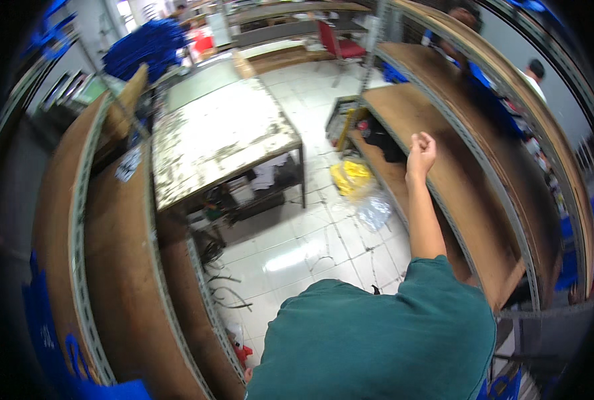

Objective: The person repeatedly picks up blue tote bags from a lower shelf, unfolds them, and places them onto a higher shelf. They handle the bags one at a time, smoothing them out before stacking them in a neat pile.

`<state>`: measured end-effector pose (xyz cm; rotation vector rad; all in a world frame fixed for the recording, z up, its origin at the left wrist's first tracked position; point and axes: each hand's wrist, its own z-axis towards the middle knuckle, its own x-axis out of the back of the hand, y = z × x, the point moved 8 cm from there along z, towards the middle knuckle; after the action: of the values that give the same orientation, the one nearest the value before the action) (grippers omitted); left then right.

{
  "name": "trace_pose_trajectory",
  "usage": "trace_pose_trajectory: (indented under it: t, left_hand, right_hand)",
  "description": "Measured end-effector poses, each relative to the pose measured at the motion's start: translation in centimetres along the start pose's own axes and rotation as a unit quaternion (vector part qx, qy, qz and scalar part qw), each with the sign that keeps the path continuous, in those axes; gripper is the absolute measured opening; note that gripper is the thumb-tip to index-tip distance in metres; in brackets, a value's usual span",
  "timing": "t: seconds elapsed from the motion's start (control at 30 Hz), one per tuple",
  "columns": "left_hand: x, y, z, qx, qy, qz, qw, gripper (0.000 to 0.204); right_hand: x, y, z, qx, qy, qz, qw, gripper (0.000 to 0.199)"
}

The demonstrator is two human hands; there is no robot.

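Observation:
My right arm, in a teal sleeve, stretches forward over the wooden shelf (467, 193) of the metal rack on the right. My right hand (421, 159) hovers by the front edge of that shelf, fingers curled in, and nothing shows in it. A sliver of skin beside my body at the bottom is probably my left hand (248, 375); its fingers are hidden. Near it, low down, is a small red thing (244, 353) that I cannot make out. Under the right hand's shelf, a black item (383, 140) lies on the lower board.
A worn white-topped table (223, 127) stands ahead left. Another wooden shelf rack (120, 260) runs along my left. On the tiled floor lie a yellow bundle (351, 176) and clear plastic (375, 212). A red chair (340, 48) and a blue pile (147, 47) are farther back.

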<state>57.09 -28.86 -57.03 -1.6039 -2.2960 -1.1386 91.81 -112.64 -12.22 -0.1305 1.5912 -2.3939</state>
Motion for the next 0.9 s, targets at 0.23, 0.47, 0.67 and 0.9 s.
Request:
trace_pose_trajectory:
  t: [0.23,0.47,0.67,0.9]
  left_hand:
    - [-17.0,8.3,-3.4,-0.097,-0.181,0.0,0.979,0.045]
    - [-31.0,18.7,-17.1,-0.338,-0.291,0.24,0.862,0.048]
    - [-31.2,21.3,-19.0,-0.353,-0.24,0.261,0.866,0.05]
    - [-28.0,17.1,-16.0,-0.308,-0.188,0.269,0.893,0.05]
  right_hand:
    - [17.3,-5.0,16.0,0.158,0.192,-0.531,0.81,0.075]
    - [15.0,0.9,24.2,0.09,-0.102,-0.697,0.704,0.104]
    - [11.0,5.3,26.5,0.086,-0.239,-0.67,0.697,0.105]
    - [4.0,5.4,27.1,0.182,-0.212,-0.634,0.721,0.096]
